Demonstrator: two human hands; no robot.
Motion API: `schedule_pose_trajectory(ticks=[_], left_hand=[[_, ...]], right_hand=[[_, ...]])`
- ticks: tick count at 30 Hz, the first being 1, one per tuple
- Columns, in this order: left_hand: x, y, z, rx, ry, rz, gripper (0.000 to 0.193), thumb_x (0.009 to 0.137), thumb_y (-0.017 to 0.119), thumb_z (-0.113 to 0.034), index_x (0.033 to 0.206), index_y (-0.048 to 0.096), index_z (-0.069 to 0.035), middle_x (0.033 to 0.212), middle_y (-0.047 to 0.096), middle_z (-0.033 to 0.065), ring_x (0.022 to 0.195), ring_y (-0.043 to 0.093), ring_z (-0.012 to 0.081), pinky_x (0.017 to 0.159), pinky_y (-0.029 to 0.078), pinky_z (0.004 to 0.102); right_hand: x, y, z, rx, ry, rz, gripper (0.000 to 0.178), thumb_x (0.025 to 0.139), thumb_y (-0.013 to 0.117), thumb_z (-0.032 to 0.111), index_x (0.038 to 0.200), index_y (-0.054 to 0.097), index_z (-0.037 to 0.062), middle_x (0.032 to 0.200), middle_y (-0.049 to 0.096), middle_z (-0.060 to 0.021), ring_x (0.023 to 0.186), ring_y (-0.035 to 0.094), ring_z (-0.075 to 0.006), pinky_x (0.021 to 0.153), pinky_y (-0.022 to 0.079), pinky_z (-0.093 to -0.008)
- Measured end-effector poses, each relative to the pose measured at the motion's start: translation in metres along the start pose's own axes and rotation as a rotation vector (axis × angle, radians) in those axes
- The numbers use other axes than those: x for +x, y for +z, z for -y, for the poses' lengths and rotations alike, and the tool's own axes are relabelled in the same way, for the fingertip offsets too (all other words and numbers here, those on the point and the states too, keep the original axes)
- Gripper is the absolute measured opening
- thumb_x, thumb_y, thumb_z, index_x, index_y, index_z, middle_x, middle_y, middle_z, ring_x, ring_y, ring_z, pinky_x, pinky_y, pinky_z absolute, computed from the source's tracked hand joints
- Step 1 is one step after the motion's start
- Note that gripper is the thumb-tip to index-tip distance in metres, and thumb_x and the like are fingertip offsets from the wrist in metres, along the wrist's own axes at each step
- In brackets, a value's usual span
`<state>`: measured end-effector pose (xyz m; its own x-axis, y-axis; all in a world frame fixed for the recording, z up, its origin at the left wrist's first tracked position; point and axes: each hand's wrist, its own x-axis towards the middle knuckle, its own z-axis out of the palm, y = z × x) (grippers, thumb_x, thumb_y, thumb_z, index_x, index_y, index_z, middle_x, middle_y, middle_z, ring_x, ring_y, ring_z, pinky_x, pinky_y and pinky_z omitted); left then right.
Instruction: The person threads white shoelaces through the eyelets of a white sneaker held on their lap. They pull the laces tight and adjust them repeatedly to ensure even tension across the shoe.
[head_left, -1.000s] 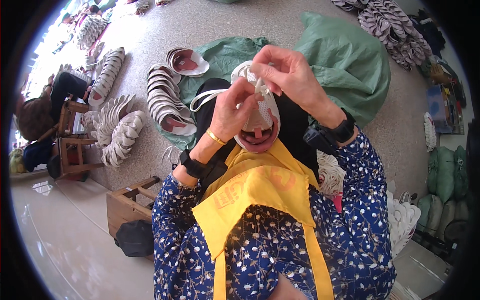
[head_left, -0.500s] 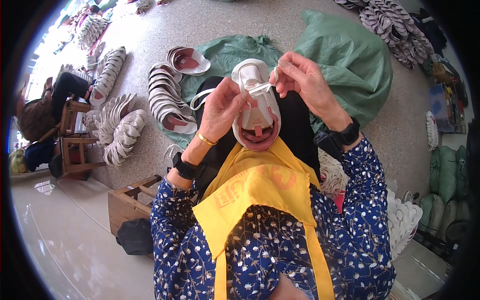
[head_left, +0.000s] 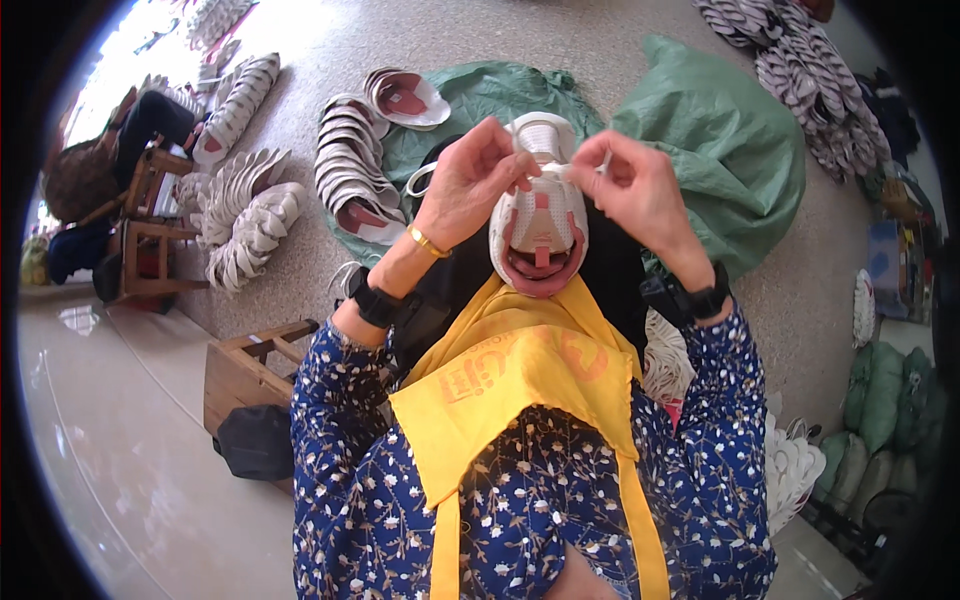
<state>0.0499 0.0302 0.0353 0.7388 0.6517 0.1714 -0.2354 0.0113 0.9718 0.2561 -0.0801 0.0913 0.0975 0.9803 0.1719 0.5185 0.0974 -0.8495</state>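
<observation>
A white and pink shoe upper (head_left: 541, 222) rests on my lap, its pink-lined opening toward me. White shoelace (head_left: 419, 181) crosses its front, and a loop of it stands out left of my left hand. My left hand (head_left: 474, 184) is pinched on the lace at the left of the upper, thumb against fingertips. At the other side my right hand (head_left: 637, 192) also pinches lace, though its fingertips partly blur and cover it. The hands are apart, just above the upper. A yellow apron (head_left: 520, 365) lies under its near end.
Nested rows of shoe uppers (head_left: 350, 160) lie on a green sheet (head_left: 480, 95) at the left. A full green sack (head_left: 715, 155) stands at right. A wooden stool (head_left: 250, 370) is at my left side; a seated person (head_left: 95, 170) is farther left. White laces (head_left: 665, 360) hang at my right.
The lace stretched between my hands has been drawn down closer to the upper. My right hand has come lower, and my left hand has shifted up and right. The view has swung slightly.
</observation>
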Motion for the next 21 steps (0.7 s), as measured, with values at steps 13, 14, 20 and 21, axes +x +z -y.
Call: schedule_pose_trajectory(ticks=[13, 14, 20, 21], left_hand=[[0.026, 0.000, 0.004, 0.082, 0.121, -0.054, 0.014, 0.102, 0.065, -0.009, 0.096, 0.055, -0.002, 0.092, 0.070, 0.0038, 0.085, 0.063, 0.0062, 0.077, 0.053, 0.0227], [0.025, 0.000, 0.006, 0.074, 0.134, -0.068, 0.014, 0.102, 0.065, -0.009, 0.096, 0.055, -0.002, 0.092, 0.070, 0.0038, 0.084, 0.063, 0.0060, 0.076, 0.053, 0.0226], [0.016, -0.008, 0.009, -0.086, 0.069, -0.082, 0.016, 0.104, 0.063, -0.015, 0.095, 0.055, -0.005, 0.092, 0.071, 0.0030, 0.077, 0.059, 0.0052, 0.070, 0.049, 0.0210], [0.014, -0.008, 0.009, -0.094, 0.054, -0.077, 0.016, 0.105, 0.063, -0.016, 0.095, 0.055, -0.006, 0.092, 0.071, 0.0027, 0.076, 0.059, 0.0051, 0.069, 0.048, 0.0207]], right_hand=[[0.010, 0.049, -0.023, -0.921, -0.519, 0.119, 0.025, 0.080, 0.067, 0.009, 0.103, 0.062, -0.0015, 0.106, 0.066, -0.0179, 0.072, 0.072, -0.0284, 0.059, 0.058, -0.0352], [0.011, 0.052, -0.022, -0.923, -0.532, 0.106, 0.026, 0.080, 0.067, 0.009, 0.102, 0.062, -0.0015, 0.105, 0.066, -0.0175, 0.071, 0.072, -0.0282, 0.059, 0.058, -0.0352], [0.001, 0.055, -0.006, -0.853, -0.527, 0.215, 0.021, 0.080, 0.068, 0.009, 0.098, 0.061, -0.0003, 0.095, 0.063, -0.0142, 0.073, 0.072, -0.0277, 0.059, 0.058, -0.0344], [0.000, 0.056, -0.005, -0.843, -0.481, 0.217, 0.020, 0.080, 0.068, 0.009, 0.097, 0.061, 0.0000, 0.093, 0.063, -0.0134, 0.074, 0.072, -0.0275, 0.060, 0.058, -0.0342]])
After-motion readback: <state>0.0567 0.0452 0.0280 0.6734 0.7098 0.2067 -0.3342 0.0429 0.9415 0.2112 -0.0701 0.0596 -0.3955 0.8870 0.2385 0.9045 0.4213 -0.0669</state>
